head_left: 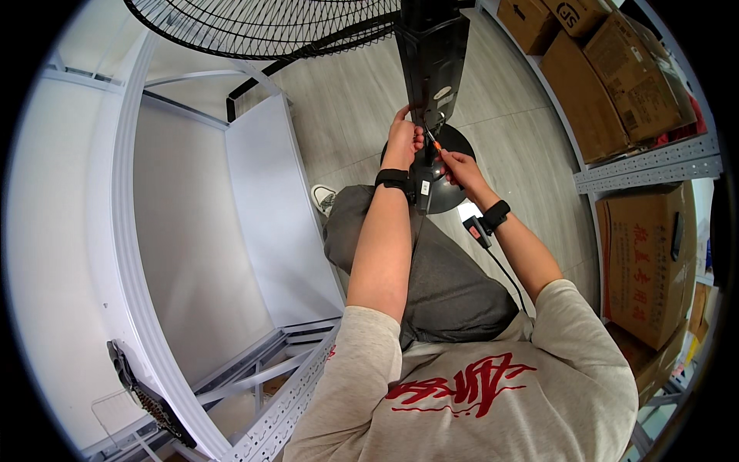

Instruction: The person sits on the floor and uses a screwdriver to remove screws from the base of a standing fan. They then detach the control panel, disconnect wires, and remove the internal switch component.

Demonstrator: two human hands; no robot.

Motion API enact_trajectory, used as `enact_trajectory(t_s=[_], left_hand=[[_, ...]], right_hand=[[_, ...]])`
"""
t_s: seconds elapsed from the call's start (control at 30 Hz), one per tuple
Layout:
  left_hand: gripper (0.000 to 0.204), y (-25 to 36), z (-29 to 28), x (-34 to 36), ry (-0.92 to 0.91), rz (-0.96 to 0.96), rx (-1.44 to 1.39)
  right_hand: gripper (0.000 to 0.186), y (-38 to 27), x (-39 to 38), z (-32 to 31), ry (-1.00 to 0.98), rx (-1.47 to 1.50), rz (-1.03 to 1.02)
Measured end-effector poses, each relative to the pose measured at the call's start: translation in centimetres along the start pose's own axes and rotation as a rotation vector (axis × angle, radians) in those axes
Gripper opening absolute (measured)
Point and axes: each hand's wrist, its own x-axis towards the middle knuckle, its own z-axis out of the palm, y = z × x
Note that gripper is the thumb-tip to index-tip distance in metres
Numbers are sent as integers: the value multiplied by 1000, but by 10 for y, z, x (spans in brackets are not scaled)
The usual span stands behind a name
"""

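Note:
A black standing fan rises in front of me, its tall housing point(433, 65) above a round black base point(454, 148) on the floor. My left hand point(404, 141) is closed against the lower left edge of the housing, fingers curled; what they grip, if anything, is hidden. Between the fingers of my right hand point(462, 169) is a screwdriver point(436, 145) with an orange-red and dark handle. Its tip points up and left at the housing's lower end, close to my left fingers. Each wrist wears a black strap.
The fan's wire grille point(269, 27) spreads at the upper left. White metal shelving point(265, 208) stands on my left. To the right, racks hold cardboard boxes point(643, 262). A black device with a cable point(477, 231) hangs by my right wrist. Grey flooring point(508, 131) lies around the base.

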Motion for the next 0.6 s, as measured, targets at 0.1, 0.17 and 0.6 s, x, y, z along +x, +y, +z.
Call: enact_trajectory(t_s=[0.1, 0.17, 0.6], left_hand=[[62, 0, 1, -1, 7, -5, -3], [62, 0, 1, -1, 7, -7, -2], [62, -1, 1, 0, -16, 15, 13]], right_hand=[[34, -2, 0, -1, -5, -13, 31], [34, -4, -1, 0, -6, -20, 35], [35, 4, 6, 4, 160, -182, -83]])
